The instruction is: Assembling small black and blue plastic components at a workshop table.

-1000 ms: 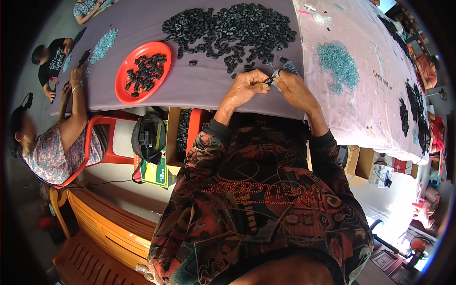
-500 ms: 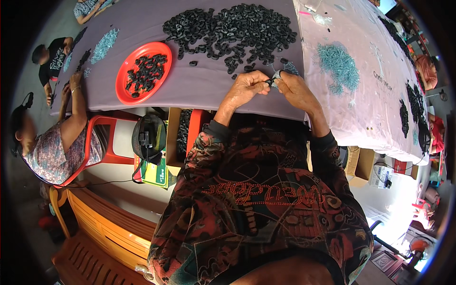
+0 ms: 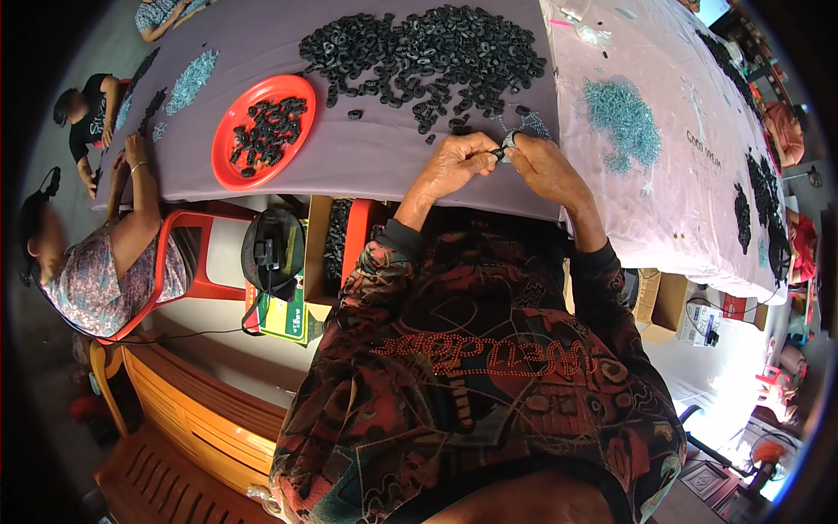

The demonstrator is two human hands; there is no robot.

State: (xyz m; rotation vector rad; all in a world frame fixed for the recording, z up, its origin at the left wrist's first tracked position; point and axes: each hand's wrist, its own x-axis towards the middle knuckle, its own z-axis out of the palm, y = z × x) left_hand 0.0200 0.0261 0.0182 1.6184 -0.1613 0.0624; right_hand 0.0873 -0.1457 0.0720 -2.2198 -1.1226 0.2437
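Just beyond the table's front edge, my two hands meet at a small black plastic piece (image 3: pixel 498 153). My left hand (image 3: pixel 449 168) pinches it between thumb and fingers. From the other side my right hand (image 3: pixel 550 170) closes in, its thumb and fingers pressed together against the piece; a pale wrap covers one fingertip. Whatever the right fingers grip is too small to name. Beyond them spreads a large heap of like black pieces (image 3: pixel 436 61), and a few small clear bluish bits (image 3: pixel 534 124) lie by my right hand.
A red plate (image 3: pixel 223 135) holding black pieces is on the left. Piles of clear bluish bits lie right (image 3: pixel 621 127) and far left (image 3: pixel 192 83). A seated person (image 3: pixel 113 271) works at left. Below the table stand a cardboard box (image 3: pixel 319 253) and a red chair (image 3: pixel 205 253).
My hands stay in nearly the same place, with a slight shift of the fingers around the black piece. At far left, a person in black has moved an arm and leaned.
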